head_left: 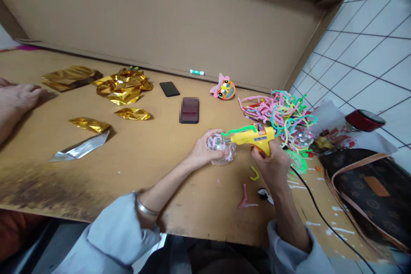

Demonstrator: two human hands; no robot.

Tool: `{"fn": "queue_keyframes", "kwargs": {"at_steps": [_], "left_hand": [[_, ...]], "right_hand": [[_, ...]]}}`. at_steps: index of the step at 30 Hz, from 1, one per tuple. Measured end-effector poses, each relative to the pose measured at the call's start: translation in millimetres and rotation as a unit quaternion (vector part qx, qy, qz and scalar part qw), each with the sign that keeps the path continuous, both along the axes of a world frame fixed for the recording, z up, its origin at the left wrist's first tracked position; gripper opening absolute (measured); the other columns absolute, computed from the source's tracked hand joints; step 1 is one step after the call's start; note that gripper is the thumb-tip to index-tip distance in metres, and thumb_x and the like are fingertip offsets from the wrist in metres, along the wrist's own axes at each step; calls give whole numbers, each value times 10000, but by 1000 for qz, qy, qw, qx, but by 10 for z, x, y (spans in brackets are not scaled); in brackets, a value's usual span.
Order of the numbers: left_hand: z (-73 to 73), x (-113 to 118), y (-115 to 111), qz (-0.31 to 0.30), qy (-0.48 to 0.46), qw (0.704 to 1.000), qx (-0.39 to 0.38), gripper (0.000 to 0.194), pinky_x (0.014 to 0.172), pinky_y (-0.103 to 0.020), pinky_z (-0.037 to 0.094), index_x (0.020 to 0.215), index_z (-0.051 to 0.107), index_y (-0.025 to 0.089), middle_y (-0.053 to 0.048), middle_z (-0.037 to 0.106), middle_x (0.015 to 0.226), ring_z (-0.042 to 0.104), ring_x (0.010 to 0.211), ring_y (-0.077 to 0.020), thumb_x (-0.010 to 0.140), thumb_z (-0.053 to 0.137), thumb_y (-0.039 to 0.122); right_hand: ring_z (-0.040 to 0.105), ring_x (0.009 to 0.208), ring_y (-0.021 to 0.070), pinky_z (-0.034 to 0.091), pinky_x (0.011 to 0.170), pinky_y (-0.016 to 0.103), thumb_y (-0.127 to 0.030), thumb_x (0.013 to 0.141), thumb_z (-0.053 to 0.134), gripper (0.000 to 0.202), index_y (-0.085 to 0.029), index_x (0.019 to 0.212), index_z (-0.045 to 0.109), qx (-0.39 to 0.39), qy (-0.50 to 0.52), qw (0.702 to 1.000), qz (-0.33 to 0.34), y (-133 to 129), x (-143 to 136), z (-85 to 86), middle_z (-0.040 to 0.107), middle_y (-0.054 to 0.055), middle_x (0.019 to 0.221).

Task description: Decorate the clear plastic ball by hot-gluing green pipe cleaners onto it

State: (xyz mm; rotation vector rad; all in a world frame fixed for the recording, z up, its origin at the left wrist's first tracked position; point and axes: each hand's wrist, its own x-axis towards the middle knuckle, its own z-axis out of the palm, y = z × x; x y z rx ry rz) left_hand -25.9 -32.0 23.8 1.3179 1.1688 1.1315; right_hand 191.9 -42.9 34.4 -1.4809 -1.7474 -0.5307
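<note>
My left hand (207,150) is closed round a clear plastic ball (227,157) with pinkish-white patches on it. In my right hand (274,158) is a yellow glue gun (257,138), its nozzle pointing left against or very close to the ball's upper right side. A green fuzzy strip (239,130) runs from the top of the ball along the upper side of the gun; where its right end is held cannot be made out. A black cord leads from the gun to the lower right.
Colourful fuzzy strips (276,113) lie heaped behind my right hand, near a decorated ball (226,89). Gold foil (123,87) and a phone (169,89) lie left. A brown bag (372,192) stands right. Another person's hand (22,96) rests far left.
</note>
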Motion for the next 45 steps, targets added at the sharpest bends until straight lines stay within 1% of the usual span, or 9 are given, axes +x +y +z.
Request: {"fn": "queue_keyframes", "kwargs": {"at_steps": [9, 14, 20, 27, 30, 32, 37, 41, 45], "left_hand": [[11, -1, -3, 3, -5, 1000, -8, 733, 821, -298, 527, 1193, 607, 186, -34, 688, 1048, 645, 881, -186, 497, 821, 274], [-9, -6, 11, 9, 3, 1000, 2, 717, 822, -305, 523, 1178, 625, 191, -35, 676, 1059, 635, 870, -185, 497, 820, 301], [-52, -31, 21, 4, 22, 999, 25, 679, 836, -309, 521, 1195, 627, 212, -24, 671, 1060, 637, 887, -189, 537, 783, 272], [-45, -13, 6, -4, 23, 999, 32, 663, 829, -296, 518, 1175, 630, 205, -22, 666, 1072, 627, 888, -184, 530, 771, 267], [-30, 9, -6, -6, 10, 1000, 14, 697, 812, -294, 521, 1179, 618, 190, -26, 670, 1060, 630, 873, -181, 510, 786, 284], [-8, 24, -17, -3, 9, 1000, 1, 730, 826, -300, 524, 1189, 608, 174, -38, 672, 1076, 638, 886, -186, 496, 802, 302], [35, 55, -34, 3, 2, 1000, -8, 742, 862, -320, 535, 1182, 597, 155, -53, 688, 1082, 661, 916, -200, 481, 806, 279], [18, 59, -30, 3, 6, 1000, 7, 714, 888, -338, 525, 1167, 595, 152, -70, 671, 1116, 653, 963, -216, 494, 799, 277], [-9, 52, -28, -8, 4, 1000, 28, 674, 939, -362, 499, 1141, 605, 150, -85, 649, 1147, 628, 1040, -241, 506, 792, 276]], "right_hand": [[408, 487, 152, 286, 526, 276, -417, 730, 568, 213, -248, 661, 459, -75, 88, 992, -45, 5, -32, 28, 490, -27, 529], [566, 640, 224, 345, 590, 297, -441, 743, 611, 323, -178, 929, 581, -208, 115, 963, -127, 73, 1, 13, 649, 65, 731], [651, 811, 262, 391, 672, 311, -403, 844, 572, 379, -104, 1074, 599, -310, 43, 940, -138, 123, -40, -140, 712, 159, 941], [626, 935, 334, 429, 747, 370, -430, 868, 595, 423, -36, 1019, 622, -292, -61, 944, -138, 109, -76, -218, 674, 233, 976], [598, 982, 358, 453, 796, 437, -405, 870, 589, 395, -62, 1060, 626, -220, -43, 971, -78, 101, -58, -167, 650, 228, 1029], [596, 987, 320, 470, 831, 446, -358, 906, 524, 338, -111, 1119, 615, -159, 31, 986, 29, 78, -76, -87, 651, 179, 1038], [606, 1051, 247, 502, 898, 405, -340, 910, 557, 407, -230, 1302, 557, -121, 154, 948, 251, -45, -252, 236, 641, 98, 1156], [611, 1051, 244, 501, 915, 416, -295, 923, 561, 287, -239, 1184, 667, -104, 115, 932, 328, -72, -386, 383, 654, 92, 1092], [643, 953, 225, 531, 825, 388, -265, 911, 577, 207, -245, 1044, 735, -79, 116, 927, 349, -49, -430, 348, 671, 84, 1030]]}}
